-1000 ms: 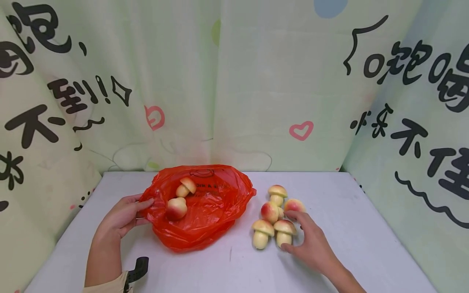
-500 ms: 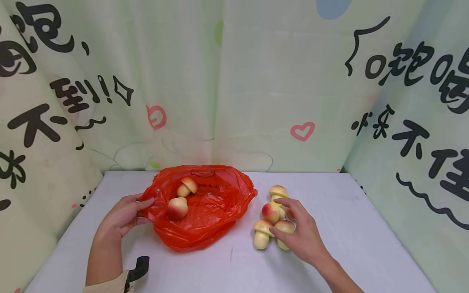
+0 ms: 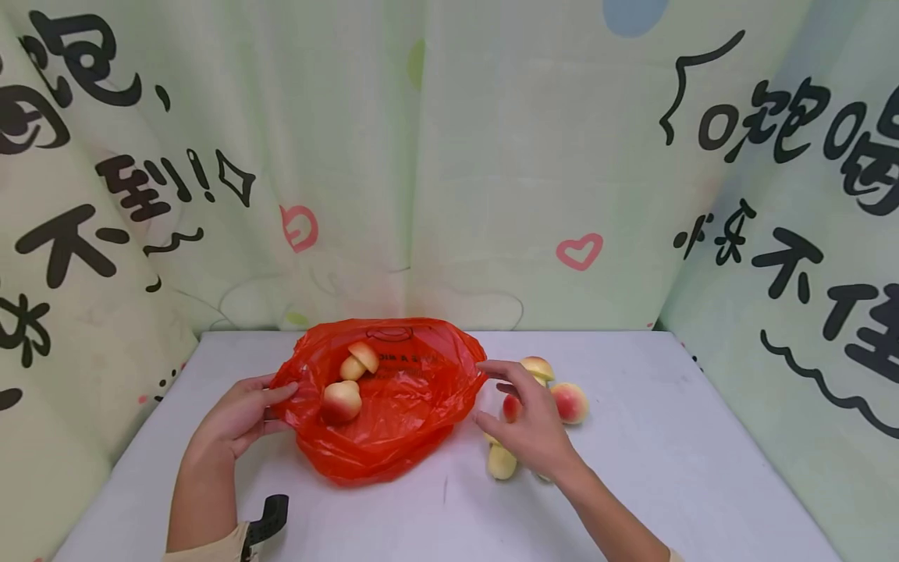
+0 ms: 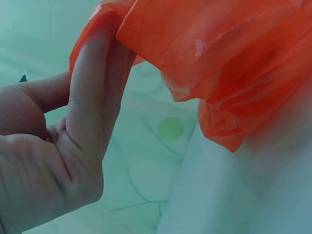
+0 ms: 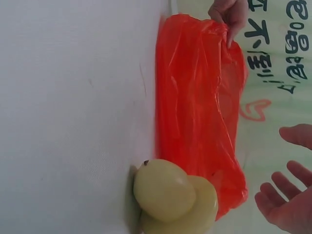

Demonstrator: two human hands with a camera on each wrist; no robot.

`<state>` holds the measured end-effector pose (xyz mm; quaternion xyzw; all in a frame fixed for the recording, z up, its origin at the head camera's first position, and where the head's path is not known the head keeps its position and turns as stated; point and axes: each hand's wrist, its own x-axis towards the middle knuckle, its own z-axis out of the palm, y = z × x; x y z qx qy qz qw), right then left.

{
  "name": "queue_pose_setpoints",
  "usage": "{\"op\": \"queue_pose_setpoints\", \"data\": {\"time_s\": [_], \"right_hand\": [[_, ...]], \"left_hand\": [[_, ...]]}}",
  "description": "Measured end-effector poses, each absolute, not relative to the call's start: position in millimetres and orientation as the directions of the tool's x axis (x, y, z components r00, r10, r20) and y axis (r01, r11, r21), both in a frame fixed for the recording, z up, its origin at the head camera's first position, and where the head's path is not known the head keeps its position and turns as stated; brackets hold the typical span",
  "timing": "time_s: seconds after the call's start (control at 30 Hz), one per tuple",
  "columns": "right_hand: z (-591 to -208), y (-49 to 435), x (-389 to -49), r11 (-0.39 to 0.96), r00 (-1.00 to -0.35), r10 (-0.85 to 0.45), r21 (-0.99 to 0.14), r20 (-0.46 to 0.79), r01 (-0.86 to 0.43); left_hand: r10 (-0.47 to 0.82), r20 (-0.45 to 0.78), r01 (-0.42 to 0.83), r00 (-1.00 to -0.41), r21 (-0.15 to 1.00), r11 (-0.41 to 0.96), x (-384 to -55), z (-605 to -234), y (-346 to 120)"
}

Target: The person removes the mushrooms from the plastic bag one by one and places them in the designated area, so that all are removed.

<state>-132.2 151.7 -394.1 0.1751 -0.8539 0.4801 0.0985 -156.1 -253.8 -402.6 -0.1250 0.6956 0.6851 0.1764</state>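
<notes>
My left hand [image 3: 239,417] pinches the rim of the crumpled red plastic bag [image 3: 414,406], two smooth cream-and-reddish mushroom shapes [image 3: 342,401] inside. Now my right hand [image 3: 530,429], spread and holding nothing, has swung in beside the bag's right edge, off the loose cream-and-reddish mushrooms [image 3: 571,403]; both sides of the opening are probably within reach.

Curtained booth: printed drapes [image 3: 485,148] around white table [image 3: 681,460].

The white bench [image 3: 393,523] carried a red plastic bag [image 3: 421,406], its mouth spread open, left of centre. To the bag's right sat a group of mushrooms, partly hidden: a tan-capped mushroom [image 3: 537,368] at the back, two reddish-capped mushrooms [image 3: 572,403], and a pale-stemmed mushroom [image 3: 502,463] nearer the front.
</notes>
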Motion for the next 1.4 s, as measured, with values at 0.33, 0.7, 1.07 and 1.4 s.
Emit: {"op": "queue_pose_setpoints", "data": {"time_s": [0.33, 0.7, 1.07, 1.4], "right_hand": [[-396, 120, -148, 0.421, -0.921, -0.254, -0.824, 0.296, -0.38], [-393, 86, -158, 0.385, -0.92, -0.307, -0.853, 0.242, -0.353], [-396, 64, -171, 0.375, -0.906, -0.357, -0.853, 0.228, -0.363], [-400, 47, -180, 0.356, -0.891, -0.414, -0.867, 0.189, -0.349]], "left_hand": [[0.051, -0.411, -0.41, -0.91, 0.912, 0.031, -154, -403, -253], [0.06, -0.402, -0.401, -0.914, 0.916, 0.027, -156, -404, -253], [0.07, -0.406, -0.406, -0.911, 0.914, 0.015, -157, -406, -252], [0.063, -0.417, -0.416, -0.907, 0.909, 0.019, -157, -405, -252]]}}
